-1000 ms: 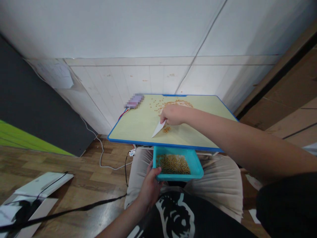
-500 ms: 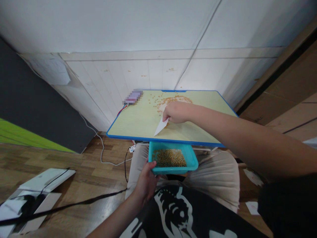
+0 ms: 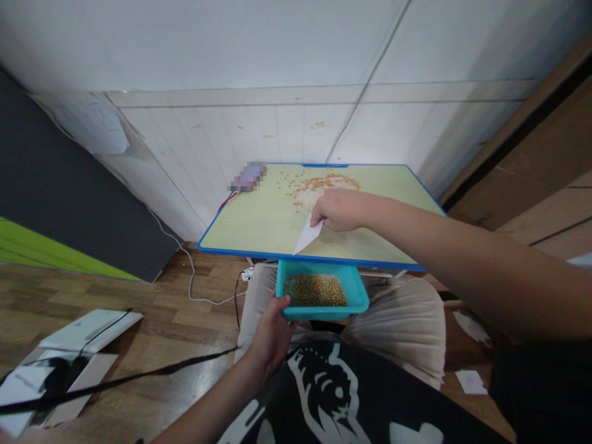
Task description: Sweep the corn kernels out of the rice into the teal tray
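A white wall [image 3: 208,43] is rising behind everything, and a wooden floor [image 3: 185,336] is spreading out below. On the left a dark panel [image 3: 69,179] is leaning in; on the right brown boards [image 3: 536,179] are standing. The table [image 3: 245,231], pale yellow with a blue rim, is standing near the wall, in front of the seated person. Light trousers [image 3: 407,327] are covering the person's legs, which are reaching partly under it.

The turquoise tub [image 3: 358,293] is sitting just below the table's near edge, above the lap. The left hand [image 3: 272,330] is grasping its near left corner, the thumb lying over the rim; the other fingers are mostly hidden. The right hand [image 3: 340,209] is hanging over the middle of the table, pinching a white card [image 3: 309,235] between thumb and fingers. The card is slanting down, its tip pointing at the near edge; whether it is touching the table, I cannot tell. A blurred device [image 3: 248,177] is lying at the far left corner with thin wires [image 3: 226,200] trailing from it.

Yellow beans [image 3: 319,291] are covering the tub's bottom. Loose beans [image 3: 326,180] are lying on the table beyond the right hand, partly ringing a patch of smaller, whitish grains [image 3: 308,198].
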Demonstrator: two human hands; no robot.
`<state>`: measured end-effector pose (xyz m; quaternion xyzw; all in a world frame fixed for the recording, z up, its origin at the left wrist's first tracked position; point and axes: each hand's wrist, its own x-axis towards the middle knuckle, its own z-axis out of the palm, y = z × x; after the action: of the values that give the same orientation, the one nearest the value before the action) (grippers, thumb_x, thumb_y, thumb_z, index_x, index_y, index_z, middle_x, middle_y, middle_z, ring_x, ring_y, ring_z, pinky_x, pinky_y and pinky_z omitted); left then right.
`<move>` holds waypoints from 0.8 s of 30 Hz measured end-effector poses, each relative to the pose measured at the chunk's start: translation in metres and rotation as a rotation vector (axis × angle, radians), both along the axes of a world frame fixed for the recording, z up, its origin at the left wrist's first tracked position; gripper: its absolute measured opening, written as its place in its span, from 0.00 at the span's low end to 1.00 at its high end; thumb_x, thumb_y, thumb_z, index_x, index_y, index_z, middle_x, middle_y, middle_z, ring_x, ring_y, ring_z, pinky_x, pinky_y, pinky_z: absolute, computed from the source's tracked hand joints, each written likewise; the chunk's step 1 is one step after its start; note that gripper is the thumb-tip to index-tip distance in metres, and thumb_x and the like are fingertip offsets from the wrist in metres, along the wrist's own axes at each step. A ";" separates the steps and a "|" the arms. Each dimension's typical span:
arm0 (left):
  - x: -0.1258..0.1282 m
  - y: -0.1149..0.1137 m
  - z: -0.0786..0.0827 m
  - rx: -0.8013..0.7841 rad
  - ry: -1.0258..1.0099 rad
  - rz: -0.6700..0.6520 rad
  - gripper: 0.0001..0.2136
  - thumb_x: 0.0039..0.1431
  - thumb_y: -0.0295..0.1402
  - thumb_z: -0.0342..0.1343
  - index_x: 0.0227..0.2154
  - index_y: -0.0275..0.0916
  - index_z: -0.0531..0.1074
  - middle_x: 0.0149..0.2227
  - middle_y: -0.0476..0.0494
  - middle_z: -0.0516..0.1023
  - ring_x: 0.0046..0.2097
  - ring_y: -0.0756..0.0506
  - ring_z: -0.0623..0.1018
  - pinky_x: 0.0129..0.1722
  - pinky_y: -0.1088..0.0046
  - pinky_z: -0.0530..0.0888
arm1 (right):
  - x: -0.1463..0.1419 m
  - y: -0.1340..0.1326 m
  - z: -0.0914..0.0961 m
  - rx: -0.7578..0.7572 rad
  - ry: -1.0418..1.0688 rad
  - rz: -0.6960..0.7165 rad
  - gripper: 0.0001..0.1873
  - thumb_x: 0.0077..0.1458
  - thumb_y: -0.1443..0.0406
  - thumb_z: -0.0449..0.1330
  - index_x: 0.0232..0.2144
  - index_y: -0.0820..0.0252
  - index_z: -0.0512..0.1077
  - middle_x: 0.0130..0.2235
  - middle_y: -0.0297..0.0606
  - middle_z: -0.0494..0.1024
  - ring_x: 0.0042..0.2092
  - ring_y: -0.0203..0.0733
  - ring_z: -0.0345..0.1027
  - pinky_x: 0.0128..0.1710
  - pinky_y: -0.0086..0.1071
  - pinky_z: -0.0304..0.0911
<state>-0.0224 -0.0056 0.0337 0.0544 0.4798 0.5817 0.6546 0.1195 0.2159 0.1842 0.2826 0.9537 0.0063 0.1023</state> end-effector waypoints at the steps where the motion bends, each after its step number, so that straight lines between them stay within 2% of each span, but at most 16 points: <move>1: 0.000 0.000 0.000 -0.002 0.000 0.000 0.28 0.47 0.37 0.68 0.55 0.43 0.76 0.53 0.40 0.86 0.59 0.34 0.80 0.53 0.61 0.76 | 0.002 0.000 0.000 -0.007 0.009 -0.005 0.26 0.55 0.75 0.62 0.51 0.51 0.87 0.48 0.37 0.89 0.50 0.45 0.81 0.50 0.35 0.67; 12: -0.001 -0.001 -0.003 0.012 0.018 -0.042 0.27 0.47 0.40 0.68 0.52 0.45 0.77 0.53 0.41 0.86 0.61 0.34 0.79 0.57 0.58 0.74 | 0.021 -0.012 0.000 -0.038 0.016 -0.041 0.24 0.58 0.75 0.61 0.51 0.52 0.87 0.48 0.41 0.89 0.48 0.45 0.82 0.47 0.35 0.67; 19: 0.001 0.000 -0.002 -0.008 0.015 -0.035 0.28 0.46 0.39 0.68 0.53 0.45 0.76 0.52 0.42 0.86 0.58 0.35 0.81 0.53 0.60 0.75 | 0.031 -0.019 0.001 -0.041 0.000 -0.071 0.24 0.59 0.75 0.62 0.53 0.52 0.86 0.49 0.42 0.89 0.48 0.45 0.82 0.47 0.33 0.68; 24: 0.003 0.000 -0.002 0.014 0.018 -0.060 0.28 0.46 0.39 0.69 0.54 0.45 0.76 0.51 0.41 0.86 0.57 0.33 0.81 0.54 0.56 0.76 | 0.034 -0.023 0.002 -0.044 0.001 -0.086 0.24 0.60 0.75 0.61 0.53 0.52 0.86 0.50 0.42 0.89 0.49 0.46 0.82 0.48 0.34 0.68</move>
<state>-0.0196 -0.0057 0.0313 0.0786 0.4799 0.5646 0.6669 0.1535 0.1928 0.1857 0.3212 0.9406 -0.0193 0.1082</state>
